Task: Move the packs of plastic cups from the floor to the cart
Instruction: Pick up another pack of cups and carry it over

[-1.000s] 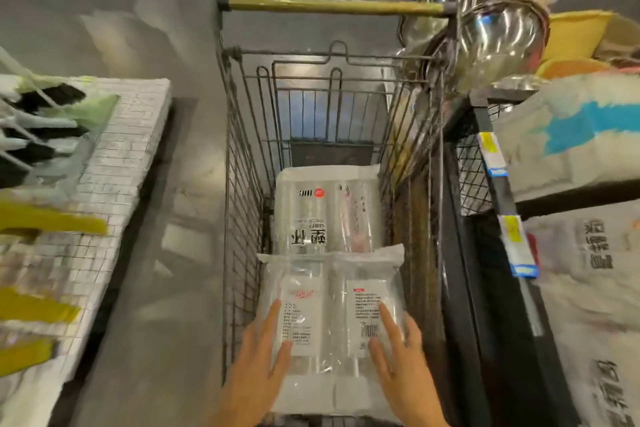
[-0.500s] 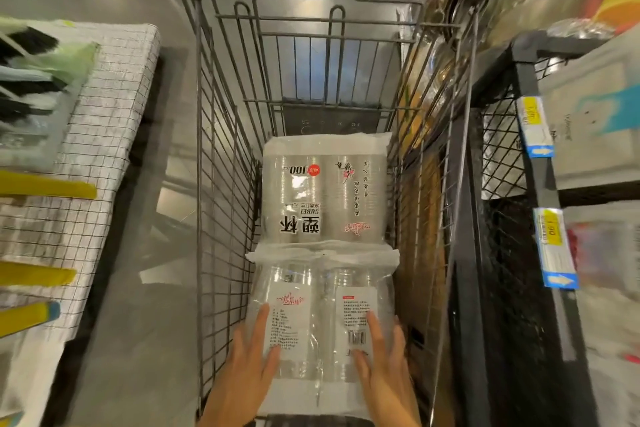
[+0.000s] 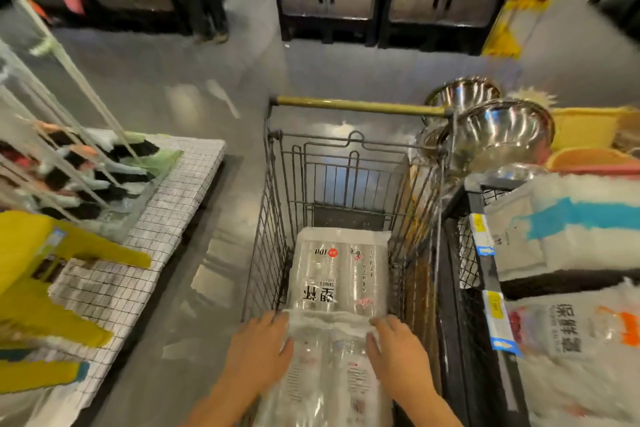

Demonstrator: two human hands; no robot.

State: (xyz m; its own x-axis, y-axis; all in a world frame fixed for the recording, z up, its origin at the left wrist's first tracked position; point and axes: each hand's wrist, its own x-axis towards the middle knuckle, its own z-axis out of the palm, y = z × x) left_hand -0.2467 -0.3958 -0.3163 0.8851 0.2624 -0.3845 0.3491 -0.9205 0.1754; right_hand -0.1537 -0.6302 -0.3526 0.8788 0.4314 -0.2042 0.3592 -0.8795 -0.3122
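Two clear packs of plastic cups lie end to end inside the wire cart (image 3: 268,218). The far pack (image 3: 341,270) shows black and red print. The near pack (image 3: 329,367) lies at the cart's near end, its far edge overlapping the far pack. My left hand (image 3: 259,347) lies on the near pack's left far corner, fingers spread and thumb on top. On the right far corner my right hand (image 3: 398,354) rests the same way. Neither hand is curled round the pack.
A black shelf rack (image 3: 485,288) with price tags and bagged goods stands tight against the cart's right side, steel bowls (image 3: 498,135) above it. On the left is a checked display table (image 3: 166,218) with brushes and yellow items. Grey floor runs between them; dark cabinets stand beyond.
The view has tilted up to show the aisle. Both hands have slid from the middle of the near pack's top to its far corners. The packs stay in the cart.
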